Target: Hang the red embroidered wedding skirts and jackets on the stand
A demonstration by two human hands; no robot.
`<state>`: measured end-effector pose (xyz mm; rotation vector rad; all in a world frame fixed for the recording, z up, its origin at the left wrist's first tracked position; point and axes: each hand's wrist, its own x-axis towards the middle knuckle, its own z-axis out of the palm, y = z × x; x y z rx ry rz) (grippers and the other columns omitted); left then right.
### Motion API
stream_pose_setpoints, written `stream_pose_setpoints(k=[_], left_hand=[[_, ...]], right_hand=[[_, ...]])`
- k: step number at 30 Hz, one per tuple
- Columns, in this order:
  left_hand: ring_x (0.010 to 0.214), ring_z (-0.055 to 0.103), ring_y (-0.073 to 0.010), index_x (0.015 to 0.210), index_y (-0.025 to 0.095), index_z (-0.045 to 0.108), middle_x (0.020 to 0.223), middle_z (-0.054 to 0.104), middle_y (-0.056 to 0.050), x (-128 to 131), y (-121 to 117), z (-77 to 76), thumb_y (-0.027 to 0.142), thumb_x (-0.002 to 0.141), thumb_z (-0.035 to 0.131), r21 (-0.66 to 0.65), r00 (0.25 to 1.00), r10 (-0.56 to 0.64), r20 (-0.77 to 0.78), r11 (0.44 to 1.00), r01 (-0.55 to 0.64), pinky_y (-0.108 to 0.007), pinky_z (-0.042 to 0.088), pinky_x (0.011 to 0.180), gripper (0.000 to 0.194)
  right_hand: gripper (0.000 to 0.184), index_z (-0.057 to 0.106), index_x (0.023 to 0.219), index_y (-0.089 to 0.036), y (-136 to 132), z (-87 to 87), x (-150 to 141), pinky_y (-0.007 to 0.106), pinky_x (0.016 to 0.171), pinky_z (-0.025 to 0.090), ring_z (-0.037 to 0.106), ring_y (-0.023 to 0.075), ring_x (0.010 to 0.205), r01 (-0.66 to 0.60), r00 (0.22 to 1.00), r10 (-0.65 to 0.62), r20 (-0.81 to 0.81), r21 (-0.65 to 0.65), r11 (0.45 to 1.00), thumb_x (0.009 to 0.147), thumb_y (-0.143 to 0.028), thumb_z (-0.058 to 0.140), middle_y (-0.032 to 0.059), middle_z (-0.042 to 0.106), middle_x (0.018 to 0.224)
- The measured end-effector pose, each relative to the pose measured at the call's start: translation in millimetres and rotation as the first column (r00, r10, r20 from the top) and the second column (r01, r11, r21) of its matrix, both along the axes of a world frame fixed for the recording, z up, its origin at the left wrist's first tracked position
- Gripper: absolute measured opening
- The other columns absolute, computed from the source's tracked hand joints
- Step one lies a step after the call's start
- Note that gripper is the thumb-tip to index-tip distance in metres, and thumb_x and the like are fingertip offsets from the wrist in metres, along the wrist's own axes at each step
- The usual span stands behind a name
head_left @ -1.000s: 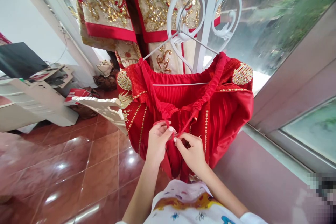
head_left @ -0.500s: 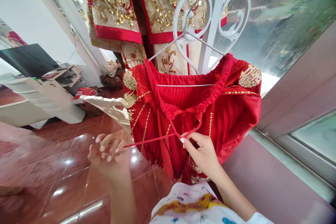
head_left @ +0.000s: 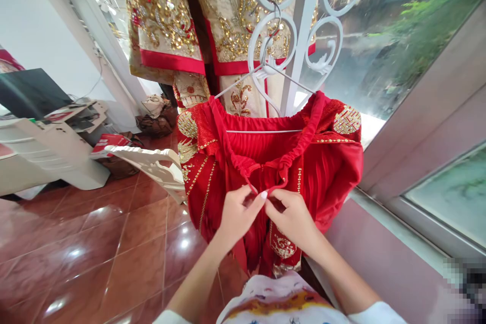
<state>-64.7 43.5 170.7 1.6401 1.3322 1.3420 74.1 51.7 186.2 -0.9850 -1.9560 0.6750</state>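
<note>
A red pleated skirt (head_left: pixel 326 172) with gold embroidery and bead lines hangs by its gathered waistband from a thin white wire hanger (head_left: pixel 283 74). Two ends of a red drawstring (head_left: pixel 247 180) come out at the front of the waistband. My left hand (head_left: pixel 240 212) pinches the drawstring between thumb and fingers. Right beside it, my right hand (head_left: pixel 290 212) pinches the cord too, the fingertips of both hands meeting. Whatever knot or crossing lies between the fingertips is hidden by them.
The hanger hooks onto a white scrolled metal rack (head_left: pixel 299 40). Cream garments with gold sequins (head_left: pixel 167 25) hang behind. A carved white chair back (head_left: pixel 152 162) stands at left, with a white desk (head_left: pixel 64 157) farther off. A window ledge (head_left: pixel 379 248) runs along the right.
My left hand has come in from the far left, where it was drawing the cord out, to meet my right hand at the waistband front. My right hand stays at the cord.
</note>
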Motion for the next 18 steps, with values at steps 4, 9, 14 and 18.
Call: stream_pose_setpoints(k=[4,9,14,18], left_hand=[[0.041,0.040,-0.0063,0.052,0.015,0.059,0.045,0.050,0.003,-45,2,44.7,0.035,0.076,0.064,0.309,0.973,0.101,-0.209,0.950,-0.032,-0.018,0.028,0.042,0.031],[0.043,0.038,-0.0064,0.057,0.016,0.064,0.046,0.049,0.005,-117,9,83.2,0.032,0.070,0.069,0.551,0.853,0.507,-0.126,0.751,-0.365,-0.019,0.027,0.041,0.021],[0.048,0.043,-0.0097,0.059,0.017,0.061,0.048,0.050,0.003,-138,43,47.3,0.041,0.077,0.059,0.412,0.714,0.598,-0.363,0.791,-0.453,-0.023,0.032,0.051,0.030],[0.068,0.056,-0.0165,0.078,0.016,0.063,0.071,0.062,-0.004,-105,50,30.4,0.037,0.083,0.050,0.586,0.535,0.758,-0.372,0.639,-0.498,-0.027,0.040,0.066,0.025]], right_hand=[[0.021,0.069,0.081,-0.020,1,44.6,39,0.022,0.059,0.044,0.060,0.0118,0.061,-0.056,0.993,0.035,0.111,0.184,0.981,0.088,-0.026,0.049,0.0018,0.069,0.074],[0.019,0.070,0.082,-0.019,28,72.2,94,0.022,0.052,0.040,0.057,0.0118,0.055,0.122,0.970,-0.182,0.158,0.331,0.936,0.085,-0.028,0.053,0.0026,0.069,0.071],[0.021,0.067,0.079,-0.015,82,43.6,101,0.024,0.057,0.041,0.060,0.0147,0.062,0.170,0.943,-0.257,0.214,0.354,0.920,0.086,-0.023,0.049,0.0048,0.069,0.074],[0.020,0.068,0.082,-0.016,83,35.6,82,0.030,0.065,0.042,0.061,0.0213,0.075,0.285,0.789,-0.476,0.388,0.455,0.844,0.085,-0.018,0.048,0.0076,0.069,0.082]])
